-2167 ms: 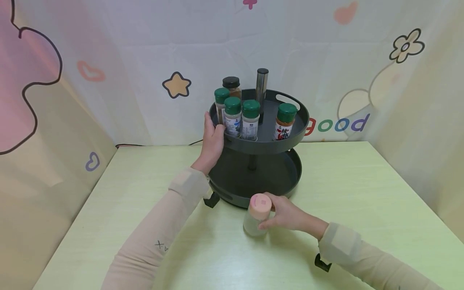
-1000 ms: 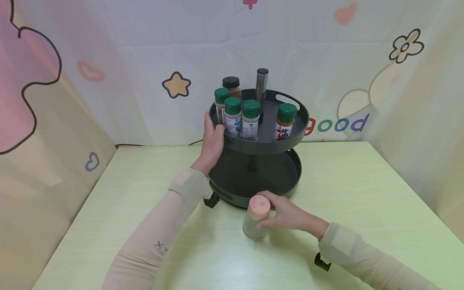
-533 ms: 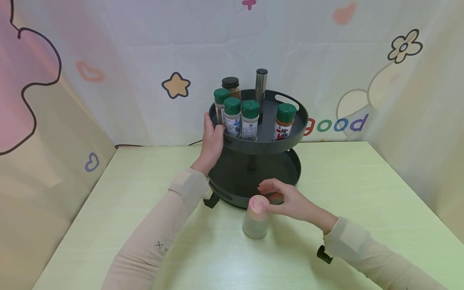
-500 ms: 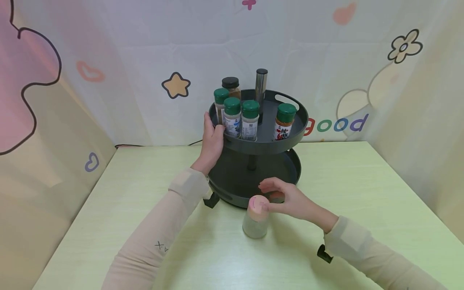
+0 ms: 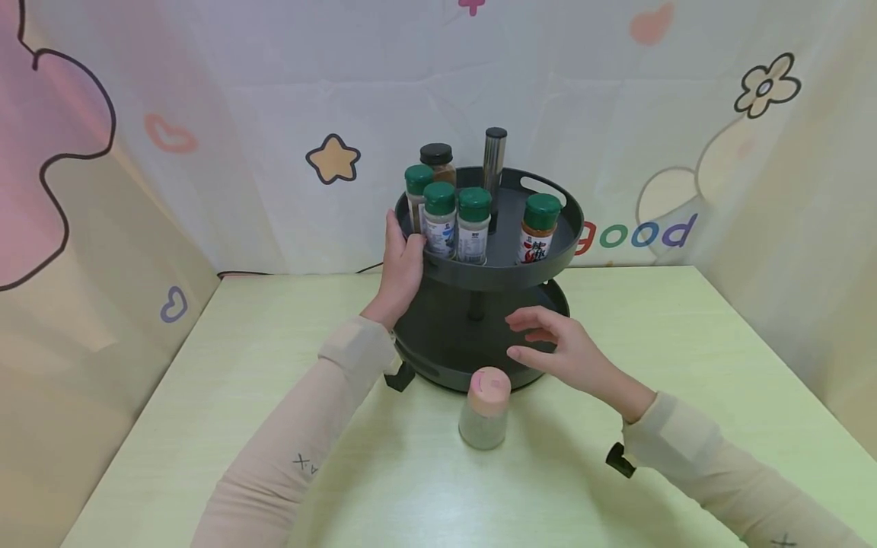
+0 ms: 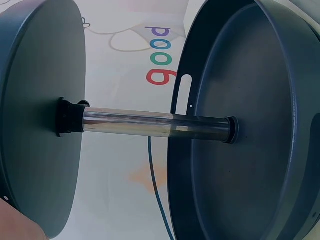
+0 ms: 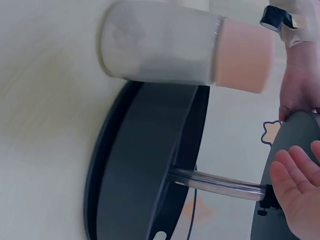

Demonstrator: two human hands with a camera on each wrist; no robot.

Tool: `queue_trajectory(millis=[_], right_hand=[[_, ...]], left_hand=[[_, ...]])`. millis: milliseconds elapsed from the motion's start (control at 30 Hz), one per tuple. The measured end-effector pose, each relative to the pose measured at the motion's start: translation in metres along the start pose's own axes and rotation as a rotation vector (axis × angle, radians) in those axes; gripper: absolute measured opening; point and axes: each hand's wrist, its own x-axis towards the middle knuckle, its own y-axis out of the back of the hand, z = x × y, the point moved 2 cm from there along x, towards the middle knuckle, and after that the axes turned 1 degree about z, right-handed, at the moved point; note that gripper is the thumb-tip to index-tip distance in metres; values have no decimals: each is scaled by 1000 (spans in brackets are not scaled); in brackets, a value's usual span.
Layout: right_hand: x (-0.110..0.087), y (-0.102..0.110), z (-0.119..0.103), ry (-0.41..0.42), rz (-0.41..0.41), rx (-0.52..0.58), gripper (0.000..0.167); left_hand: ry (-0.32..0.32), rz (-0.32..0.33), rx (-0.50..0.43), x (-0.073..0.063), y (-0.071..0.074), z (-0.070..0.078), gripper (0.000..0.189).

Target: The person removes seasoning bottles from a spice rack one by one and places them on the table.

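Glass below and peach-pink at the lid, the seasoning jar (image 5: 484,415) stands upright on the tabletop (image 5: 260,335), near the front of the two-tier spice rack (image 5: 473,275). The right hand (image 5: 565,352) is the nearer one: it hangs before the rack, fingers loosely bent, thumb apart, holding nothing, with the jar below it and to its left. The left hand (image 5: 401,268) grips the rack's upper tray (image 6: 45,125) by its left edge, well apart from the jar. Nothing shows between right hand and jar; behind the jar rises the rim of the rack's lower tray (image 5: 441,346), overhung by the upper one. Up on the rack, toward its left, stand three green-capped spice jars (image 5: 473,230) and a black-capped spice jar (image 5: 438,161); a green-capped jar of reddish seasoning (image 5: 538,228) stands at its right front. Behind the rack hangs a printed curtain (image 5: 260,152).
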Motion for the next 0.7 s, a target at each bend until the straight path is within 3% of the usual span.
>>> queue_trajectory(millis=[500, 700], right_hand=[[4, 14, -8, 12, 73, -27, 34], [6, 22, -15, 63, 159, -22, 29]], left_hand=[[-3, -8, -5, 0, 0, 0, 66], [0, -6, -4, 0, 0, 0, 66]])
